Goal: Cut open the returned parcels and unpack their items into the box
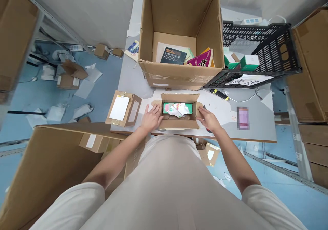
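A small cardboard box stands in front of me on the table with its top open. Inside it lies a green carton, with crumpled white printed paper over its middle. My left hand rests at the box's left side flap, fingers extended and apart. On the opposite side, my right hand touches the right flap with its fingers stretched out. A closed cardboard parcel bearing a white label sits to the left of my left hand.
Behind the small box stands a large open carton with several books. A black plastic crate holds green-and-white boxes. A yellow-black utility knife and a blurred purple item lie right. Another big carton stands at lower left.
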`<state>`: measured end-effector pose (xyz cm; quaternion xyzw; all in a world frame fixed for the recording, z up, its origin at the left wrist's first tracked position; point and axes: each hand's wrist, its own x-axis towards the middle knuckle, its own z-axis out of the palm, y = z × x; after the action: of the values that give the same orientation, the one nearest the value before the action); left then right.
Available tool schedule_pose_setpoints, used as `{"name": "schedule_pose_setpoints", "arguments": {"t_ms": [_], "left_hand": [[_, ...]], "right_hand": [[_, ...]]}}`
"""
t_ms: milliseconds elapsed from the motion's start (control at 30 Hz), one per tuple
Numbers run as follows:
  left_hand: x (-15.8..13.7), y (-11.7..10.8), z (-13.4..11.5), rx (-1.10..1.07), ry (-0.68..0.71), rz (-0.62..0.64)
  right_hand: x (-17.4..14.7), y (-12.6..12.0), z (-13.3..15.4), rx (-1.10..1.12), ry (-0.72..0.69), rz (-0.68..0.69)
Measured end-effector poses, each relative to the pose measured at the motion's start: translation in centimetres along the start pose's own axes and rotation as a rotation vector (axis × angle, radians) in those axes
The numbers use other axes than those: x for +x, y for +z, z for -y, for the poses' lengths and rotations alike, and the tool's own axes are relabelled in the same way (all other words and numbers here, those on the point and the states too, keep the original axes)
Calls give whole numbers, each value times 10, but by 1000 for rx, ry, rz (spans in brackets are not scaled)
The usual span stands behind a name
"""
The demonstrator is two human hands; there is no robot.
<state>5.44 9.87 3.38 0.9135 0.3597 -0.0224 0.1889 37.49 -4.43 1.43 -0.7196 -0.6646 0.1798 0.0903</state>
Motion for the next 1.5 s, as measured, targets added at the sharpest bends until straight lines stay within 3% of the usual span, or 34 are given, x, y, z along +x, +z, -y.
{"name": "schedule_pose_setpoints", "arguments": {"t_ms": [133, 233, 333, 467, 700, 867, 967, 1100, 1267, 1500], "left_hand": [[4, 11, -16, 26, -133, 25], [8, 15, -21, 31, -164, 19], [10, 15, -22, 31, -171, 17], [13, 14, -22, 23, -177, 17], [12, 21, -24, -4, -207, 6], [10, 22, -24, 15, -237, 35], [11, 20, -25, 39, -246, 63], [12, 19, -26, 47, -255, 67], [14, 21, -28, 44, -256, 43], [9, 21, -30, 56, -144, 29]], "right_hand": [[4, -17, 22, -216, -19, 41], [21, -23, 46, -370, -111, 88], [48, -13, 66, -474, -95, 200], [80, 11, 72, -571, 24, 226], [86, 25, 67, -557, -37, 261], [77, 1, 53, -433, -134, 293], [64, -18, 41, -119, -173, 156], [48, -24, 41, 212, -71, -111], [49, -11, 64, 71, -210, -133], [62, -20, 91, -214, -107, 24]]}}
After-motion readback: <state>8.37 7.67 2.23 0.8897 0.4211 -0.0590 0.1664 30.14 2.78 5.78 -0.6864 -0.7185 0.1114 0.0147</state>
